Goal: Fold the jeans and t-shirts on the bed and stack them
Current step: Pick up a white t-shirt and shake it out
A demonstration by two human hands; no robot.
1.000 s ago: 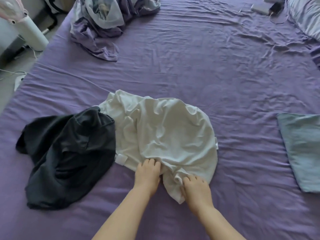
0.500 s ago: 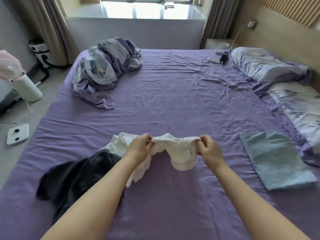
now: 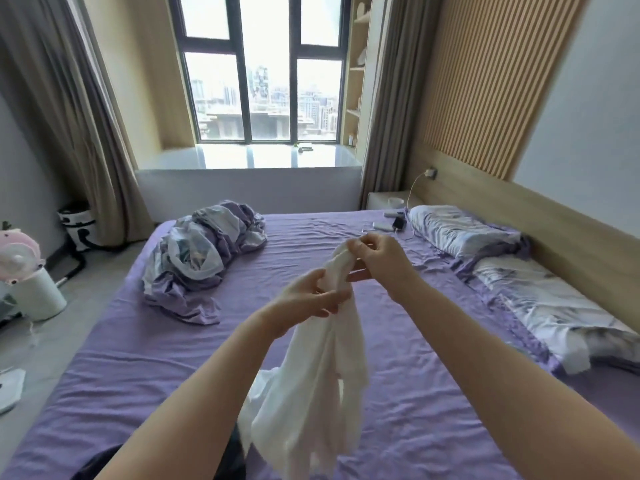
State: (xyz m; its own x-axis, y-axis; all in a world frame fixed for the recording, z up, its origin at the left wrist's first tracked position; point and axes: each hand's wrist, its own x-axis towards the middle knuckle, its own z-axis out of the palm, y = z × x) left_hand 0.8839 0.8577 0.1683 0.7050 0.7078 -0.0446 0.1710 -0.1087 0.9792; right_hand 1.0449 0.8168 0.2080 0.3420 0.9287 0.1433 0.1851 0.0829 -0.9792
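Observation:
A white t-shirt [image 3: 322, 386] hangs bunched in the air above the purple bed [image 3: 398, 393]. My right hand [image 3: 379, 263] pinches its top edge, highest up. Lower and to the left, my left hand [image 3: 304, 301] grips the fabric just beneath. The shirt's loose end dangles down between my forearms. A dark garment [image 3: 232, 455] peeks out on the bed behind my left forearm, mostly hidden. The folded blue piece seen earlier is out of view.
A crumpled purple and white duvet [image 3: 204, 258] lies at the bed's far left. Two pillows [image 3: 519, 282] line the right side under the headboard. A phone and charger [image 3: 391, 225] rest near the far pillow. A fan [image 3: 24, 268] stands on the floor at left.
Both hands lifted the white t-shirt off the bed and raised it; they came close together, the right above the left. The view tilted up to the window.

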